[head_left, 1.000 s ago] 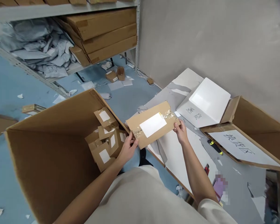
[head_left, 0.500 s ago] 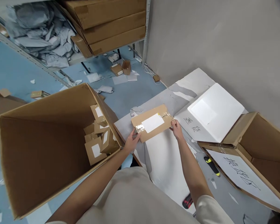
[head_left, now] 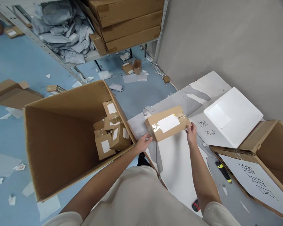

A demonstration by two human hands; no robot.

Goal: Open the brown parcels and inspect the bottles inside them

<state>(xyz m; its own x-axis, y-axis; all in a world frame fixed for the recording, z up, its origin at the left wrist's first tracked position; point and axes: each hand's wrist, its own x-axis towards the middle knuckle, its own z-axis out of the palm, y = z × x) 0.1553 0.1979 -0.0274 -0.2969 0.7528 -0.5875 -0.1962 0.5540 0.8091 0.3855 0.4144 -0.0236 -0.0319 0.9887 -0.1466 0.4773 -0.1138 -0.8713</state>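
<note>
Between my two hands is a cardboard box point(head_left: 167, 124) with a white label and clear tape at its ends. My left hand point(head_left: 143, 142) has its fingers closed on the near left corner. At the opposite end, my right hand point(head_left: 191, 133) grips the right edge with the thumb on top. The box is over the white worktop point(head_left: 176, 163), label up, with its left end face showing; whether it rests on the surface I cannot tell. Left of my left hand stands a large open carton point(head_left: 61, 150) with several small labelled boxes point(head_left: 105, 146) along its right side.
A white foam box point(head_left: 235, 116) and an open carton with a handwritten sign point(head_left: 247, 175) stand at the right. Yellow-black point(head_left: 223, 172) and red-black point(head_left: 196, 205) tools lie on the worktop. Behind is a shelf with grey parcels point(head_left: 61, 31) and stacked cartons point(head_left: 132, 25). Paper scraps litter the floor.
My view has turned left, so the scene sits further right. The box has tipped between my hands, and more of its left end face shows. Both hands stay on it.
</note>
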